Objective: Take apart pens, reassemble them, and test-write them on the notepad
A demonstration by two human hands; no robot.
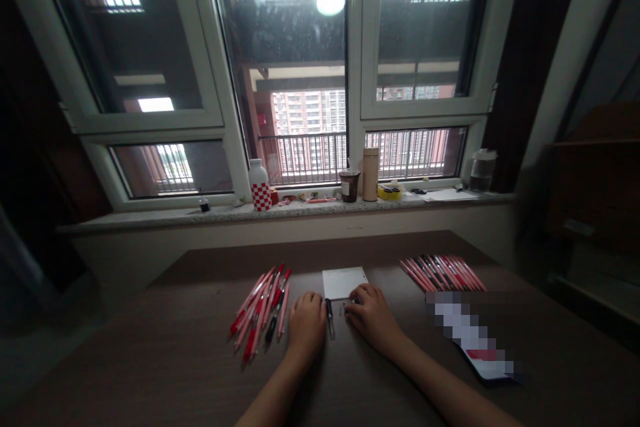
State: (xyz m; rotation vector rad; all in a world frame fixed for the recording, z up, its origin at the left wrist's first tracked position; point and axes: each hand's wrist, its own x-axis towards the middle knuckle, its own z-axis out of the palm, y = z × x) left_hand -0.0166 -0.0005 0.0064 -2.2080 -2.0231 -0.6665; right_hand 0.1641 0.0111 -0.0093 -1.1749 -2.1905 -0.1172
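I have the left hand [307, 320] palm down on the table [200, 373], fingers close together and slightly bent; its underside is hidden from me, so I cannot tell whether it has hold of anything. Just beside it, toward the right hand [370, 313], lies a black-topped pen [329, 318] with a clear lower end, and I cannot tell if the hand touches it. The right hand is half curled at the near right corner of a white pad [344, 283]; small dark bits show by its fingertips, too small for me to say whether they are gripped. Left of the hands I see a loose pile [261, 307] of pink pencils with red and black pens, lying slantwise and overlapping. Far right, a neater row [444, 272] of pink pencils and black pens lies side by side, and nearer me is a flat white thing [493, 370], mostly masked by blocks. On the sill [225, 213] I make out a checked bottle [261, 187], a cup [349, 187] and a tan flask [371, 175].
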